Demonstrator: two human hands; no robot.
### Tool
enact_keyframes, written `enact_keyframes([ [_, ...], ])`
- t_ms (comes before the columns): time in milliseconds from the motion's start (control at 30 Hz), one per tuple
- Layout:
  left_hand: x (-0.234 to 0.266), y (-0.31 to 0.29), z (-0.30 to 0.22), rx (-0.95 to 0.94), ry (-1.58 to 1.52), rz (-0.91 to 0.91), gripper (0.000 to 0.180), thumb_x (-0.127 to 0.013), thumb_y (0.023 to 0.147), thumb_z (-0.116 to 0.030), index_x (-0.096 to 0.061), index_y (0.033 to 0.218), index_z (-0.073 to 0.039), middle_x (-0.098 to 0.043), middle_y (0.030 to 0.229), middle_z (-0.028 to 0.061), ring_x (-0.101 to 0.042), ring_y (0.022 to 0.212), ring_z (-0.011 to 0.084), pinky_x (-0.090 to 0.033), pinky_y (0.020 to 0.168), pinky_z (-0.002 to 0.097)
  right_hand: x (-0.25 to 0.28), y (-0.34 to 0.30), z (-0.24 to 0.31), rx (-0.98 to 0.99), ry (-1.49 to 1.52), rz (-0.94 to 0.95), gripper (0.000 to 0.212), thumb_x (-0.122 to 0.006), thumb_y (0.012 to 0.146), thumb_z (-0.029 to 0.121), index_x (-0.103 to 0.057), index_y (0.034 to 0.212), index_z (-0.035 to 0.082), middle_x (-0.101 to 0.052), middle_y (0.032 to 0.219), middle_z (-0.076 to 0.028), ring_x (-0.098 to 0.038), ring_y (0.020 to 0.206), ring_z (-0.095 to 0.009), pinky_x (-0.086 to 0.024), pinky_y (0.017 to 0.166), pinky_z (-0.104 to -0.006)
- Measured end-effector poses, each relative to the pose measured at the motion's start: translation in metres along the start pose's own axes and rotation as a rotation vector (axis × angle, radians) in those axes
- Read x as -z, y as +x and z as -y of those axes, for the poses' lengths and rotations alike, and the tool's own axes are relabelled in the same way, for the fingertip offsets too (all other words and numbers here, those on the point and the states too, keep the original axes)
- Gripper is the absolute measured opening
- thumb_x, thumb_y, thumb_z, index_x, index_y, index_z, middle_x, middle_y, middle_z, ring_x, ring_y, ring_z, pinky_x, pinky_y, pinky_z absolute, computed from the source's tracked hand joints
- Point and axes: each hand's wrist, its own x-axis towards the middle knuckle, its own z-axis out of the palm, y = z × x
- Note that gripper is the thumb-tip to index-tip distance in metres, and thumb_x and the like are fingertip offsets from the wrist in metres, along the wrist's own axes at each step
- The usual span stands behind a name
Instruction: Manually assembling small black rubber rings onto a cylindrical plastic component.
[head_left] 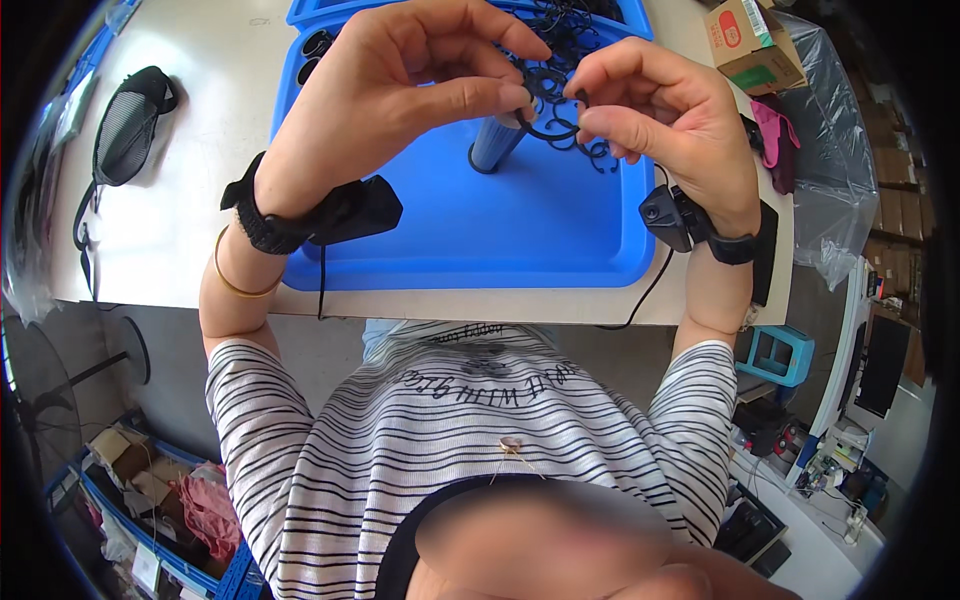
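Above the blue tray, a black open C-shaped ring is stretched between my two hands. My left hand pinches one end of it between thumb and fingers. The opposite end sits between the thumb and forefinger of my right hand. Just under my left fingertips, a blue ribbed cylinder stands in the tray, its upper part hidden by the hand. Several similar black rings lie loose behind and beside my hands.
A second blue tray adjoins at the back. Black mesh item with a strap lies on the table at left. At right are a cardboard box and pink cloth. Wrist devices trail black cables over the table's near edge.
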Motion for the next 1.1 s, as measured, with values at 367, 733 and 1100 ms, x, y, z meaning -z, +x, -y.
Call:
enact_keyframes([
  [367, -0.019, 0.001, -0.031, -0.431, 0.567, -0.112, 0.037, -0.076, 0.083, 0.003, -0.062, 0.117, 0.0, -0.067, 0.098, 0.0113, -0.064, 0.081, 0.0179, -0.051, 0.077, 0.0285, 0.001, -0.003, -0.002, -0.062, 0.018, -0.073, 0.013, -0.069, 0.093, 0.01, -0.064, 0.103, 0.003, -0.068, 0.089, -0.003, -0.058, 0.068, -0.003, -0.042, 0.057, -0.0166],
  [733, -0.025, 0.003, -0.008, -1.031, 1.046, -0.209, 0.061, -0.086, 0.067, -0.003, -0.061, 0.123, 0.001, -0.067, 0.105, 0.0174, -0.067, 0.083, 0.0243, -0.056, 0.067, 0.0305, -0.007, 0.001, -0.014, 0.082, 0.046, -0.066, 0.022, -0.069, 0.095, 0.025, -0.061, 0.103, 0.006, -0.061, 0.08, 0.004, -0.049, 0.064, 0.0, -0.035, 0.053, -0.0163],
  [1100, -0.035, -0.005, -0.043, -0.632, 1.028, -0.19, 0.052, -0.08, 0.074, 0.002, -0.061, 0.122, 0.001, -0.067, 0.104, 0.0147, -0.064, 0.085, 0.0283, -0.052, 0.074, 0.0327, -0.005, -0.001, -0.012, 0.023, 0.069, -0.041, 0.023, -0.064, 0.098, 0.027, -0.061, 0.106, 0.006, -0.065, 0.083, 0.001, -0.05, 0.065, 0.0, -0.033, 0.051, -0.0151],
])
